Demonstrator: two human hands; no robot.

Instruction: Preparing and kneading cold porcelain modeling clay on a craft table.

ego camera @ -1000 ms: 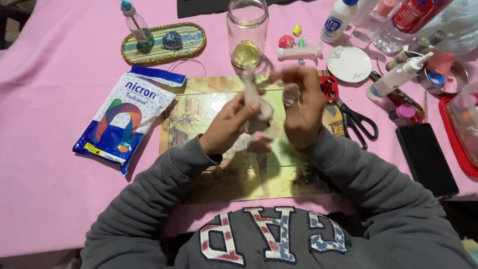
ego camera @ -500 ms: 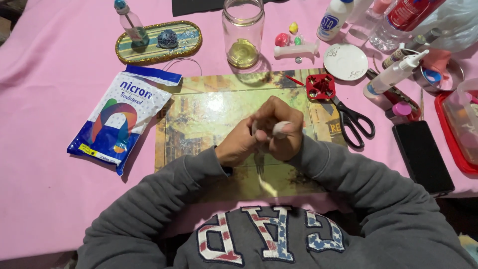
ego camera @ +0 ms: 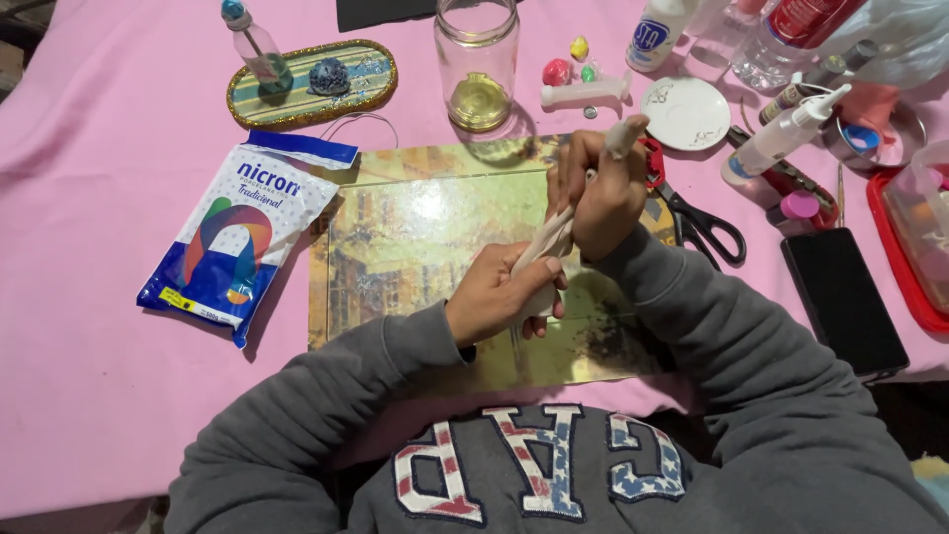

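Note:
A pale, cream-coloured strip of soft clay (ego camera: 554, 237) stretches between my two hands above a picture mat (ego camera: 395, 247). My left hand (ego camera: 499, 297) grips its lower end close to my body. My right hand (ego camera: 603, 193) is closed around the upper part, and a stub of the clay pokes out above my fingers. The hands are apart, with the strip pulled long between them. Both grey sleeves reach in from the bottom.
On the pink tablecloth lie a blue and white clay packet (ego camera: 242, 237), a glass jar (ego camera: 477, 64), a glittery oval tray (ego camera: 311, 84), black scissors (ego camera: 707, 227), a white lid (ego camera: 685, 112), glue bottles (ego camera: 781, 138), a dark phone (ego camera: 843, 302) and a red tray (ego camera: 914, 247).
My hands were pressed together over the mat half a second ago. Now they have drawn apart, the right hand rising away from me, and the clay is stretched into a long strip.

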